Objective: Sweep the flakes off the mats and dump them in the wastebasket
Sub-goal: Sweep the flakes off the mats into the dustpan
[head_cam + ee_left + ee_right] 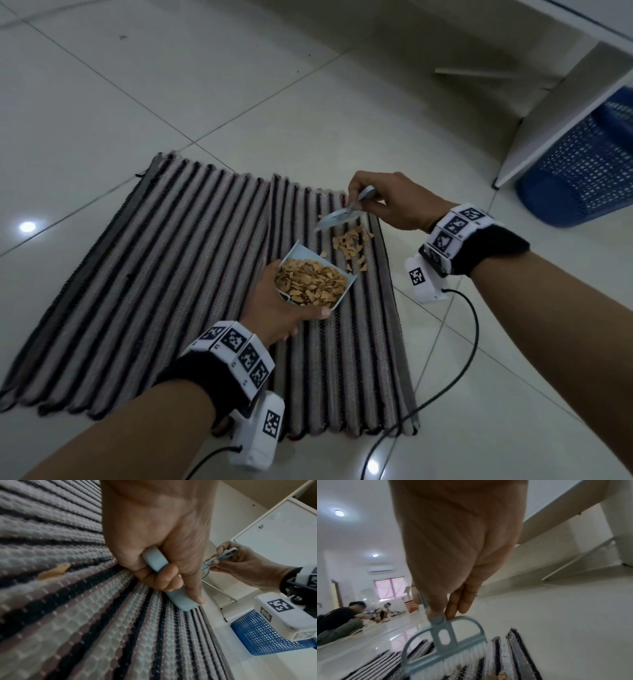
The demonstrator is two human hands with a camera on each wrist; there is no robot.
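Head view showed my left grip (277, 308) curled round the dustpan (317, 279) handle, pan heaped with flakes; my right grip (387, 198) pinched the brush (339, 216) just beyond loose flakes (351, 245) on the right mat (342, 342); wastebasket (589, 164) well apart.

Glossy white tile floor (342, 113) all around me. White cabinet (565, 113) at 2 o'clock. Pink-curtained window (390, 586) far off, AC unit (380, 569) above it, ceiling lights (339, 513) on.
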